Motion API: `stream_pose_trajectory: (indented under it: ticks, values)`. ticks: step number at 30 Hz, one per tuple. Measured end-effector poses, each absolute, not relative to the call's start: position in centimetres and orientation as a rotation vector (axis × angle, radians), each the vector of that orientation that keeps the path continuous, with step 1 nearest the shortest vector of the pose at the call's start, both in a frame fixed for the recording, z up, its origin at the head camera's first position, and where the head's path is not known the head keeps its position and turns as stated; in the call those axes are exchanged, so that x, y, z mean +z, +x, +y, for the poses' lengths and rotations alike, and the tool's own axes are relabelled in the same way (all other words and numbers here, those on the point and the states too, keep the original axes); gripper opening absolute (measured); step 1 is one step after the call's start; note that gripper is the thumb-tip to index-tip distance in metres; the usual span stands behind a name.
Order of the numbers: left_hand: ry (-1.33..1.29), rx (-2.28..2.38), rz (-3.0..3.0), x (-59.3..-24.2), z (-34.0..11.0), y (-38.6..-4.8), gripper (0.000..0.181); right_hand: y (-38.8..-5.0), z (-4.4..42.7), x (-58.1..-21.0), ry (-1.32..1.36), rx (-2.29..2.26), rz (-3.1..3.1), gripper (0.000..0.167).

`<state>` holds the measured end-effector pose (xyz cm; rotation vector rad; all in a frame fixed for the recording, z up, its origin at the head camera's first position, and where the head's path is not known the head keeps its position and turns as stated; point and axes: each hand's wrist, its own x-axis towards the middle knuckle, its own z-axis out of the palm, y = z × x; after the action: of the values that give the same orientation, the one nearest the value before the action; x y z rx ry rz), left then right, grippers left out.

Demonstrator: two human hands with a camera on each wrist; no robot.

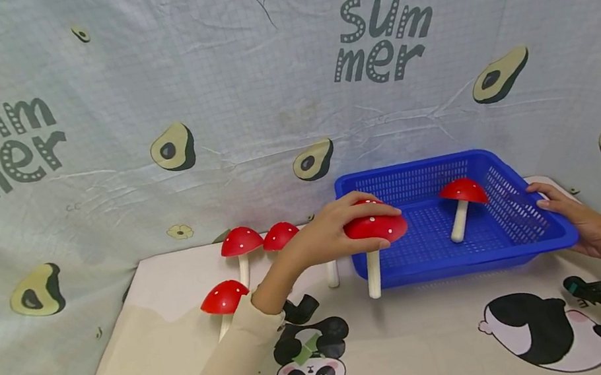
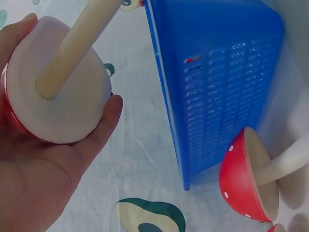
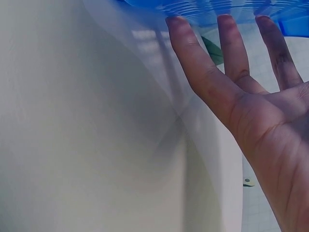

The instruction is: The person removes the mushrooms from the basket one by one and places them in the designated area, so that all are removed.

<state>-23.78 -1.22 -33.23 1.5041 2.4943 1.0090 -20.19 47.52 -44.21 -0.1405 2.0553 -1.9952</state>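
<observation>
My left hand (image 1: 332, 230) grips the red, white-dotted cap of a toy mushroom (image 1: 383, 230), its pale stem pointing down in front of the basket's left side. From below, the left wrist view shows thumb and fingers around the cap of this mushroom (image 2: 63, 111). A blue plastic basket (image 1: 470, 262) stands at the back right, with another red-capped mushroom (image 1: 461, 192) tilted inside it. Beside the basket's right end is my right hand (image 1: 594, 226). In the right wrist view its extended fingers (image 3: 231, 43) touch the basket's outside.
Left of the basket stand several more toy mushrooms, among them a back one (image 1: 241, 241), its neighbour (image 1: 280, 236) and a nearer one (image 1: 225, 298). A stem (image 1: 332, 274) shows beneath my left hand. A printed cloth (image 1: 233, 78) hangs behind the table (image 1: 414, 355).
</observation>
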Motion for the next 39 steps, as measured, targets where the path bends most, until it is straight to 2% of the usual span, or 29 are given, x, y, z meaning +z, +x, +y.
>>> stream_pose_trajectory:
  ticks: [39]
  values:
    - [1.327, 1.133, 2.549, -36.2, -5.6, -22.1, 0.048, -20.3, 47.6, -44.2, -0.134, -2.014, 2.016, 0.033]
